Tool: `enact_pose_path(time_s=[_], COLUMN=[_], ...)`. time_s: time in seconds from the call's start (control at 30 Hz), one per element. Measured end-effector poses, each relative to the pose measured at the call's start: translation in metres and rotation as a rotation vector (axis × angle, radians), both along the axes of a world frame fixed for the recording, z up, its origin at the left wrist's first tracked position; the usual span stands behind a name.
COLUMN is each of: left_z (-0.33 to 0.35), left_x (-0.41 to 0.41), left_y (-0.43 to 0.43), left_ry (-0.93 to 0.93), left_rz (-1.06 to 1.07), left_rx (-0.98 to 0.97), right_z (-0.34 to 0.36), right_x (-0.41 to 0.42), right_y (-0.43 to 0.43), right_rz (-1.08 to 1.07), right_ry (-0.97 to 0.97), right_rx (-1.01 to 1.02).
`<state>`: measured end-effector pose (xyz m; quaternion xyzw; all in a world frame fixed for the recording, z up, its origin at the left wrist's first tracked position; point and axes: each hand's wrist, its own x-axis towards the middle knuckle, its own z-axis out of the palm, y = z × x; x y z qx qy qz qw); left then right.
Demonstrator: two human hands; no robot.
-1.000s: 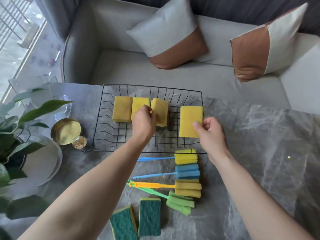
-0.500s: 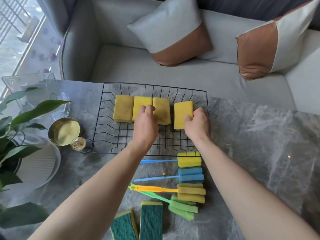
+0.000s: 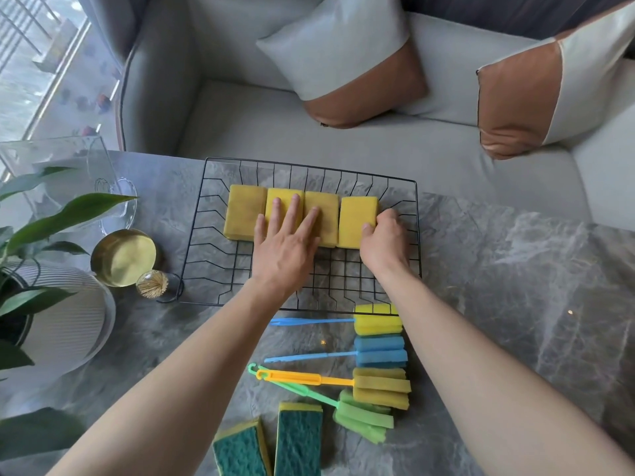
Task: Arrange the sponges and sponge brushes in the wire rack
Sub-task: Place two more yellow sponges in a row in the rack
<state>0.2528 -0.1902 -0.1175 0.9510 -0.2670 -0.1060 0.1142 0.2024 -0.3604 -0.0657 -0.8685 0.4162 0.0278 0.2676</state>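
A black wire rack (image 3: 213, 235) lies flat on the marble table. Several yellow sponges sit in a row at its back. My left hand (image 3: 285, 245) lies flat with fingers spread on the two middle sponges (image 3: 321, 207). My right hand (image 3: 385, 242) grips the near right corner of the rightmost sponge (image 3: 357, 214), which rests in the rack. In front of the rack lie several sponge brushes: yellow head (image 3: 378, 324), blue head (image 3: 379, 352), olive head with orange handle (image 3: 381, 386), green (image 3: 364, 420). Two green-topped sponges (image 3: 299, 438) lie at the near edge.
A gold bowl (image 3: 122, 257), a small toothpick jar (image 3: 151, 285), a clear glass dish (image 3: 117, 204) and a potted plant in a ribbed white pot (image 3: 65, 324) stand left of the rack. A grey sofa with two cushions (image 3: 343, 67) lies beyond the table.
My right hand has carried the fourth yellow sponge into the rack and set it down beside the row. My left hand has flattened out over the middle sponges.
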Motion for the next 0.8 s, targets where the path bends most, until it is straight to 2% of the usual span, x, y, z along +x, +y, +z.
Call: enact_pose_path(time_s=[0.37,0.63,0.8], left_z=[-0.004,0.001,0.027], left_x=[0.001,0.002,-0.007], left_y=[0.001,0.003,0.02], left_ry=[0.008,0.051,0.058], left_rz=[0.016,0.001,0.012], left_rx=[0.0,0.014,-0.033], right_z=[-0.016,-0.01,0.01], right_x=[-0.005,-0.01,-0.032], right_y=[0.005,0.009,0.02], right_rz=[0.158,0.22,0.238], right_ry=[0.009,0.075,0.019], right_rx=[0.102,0.068,-0.033])
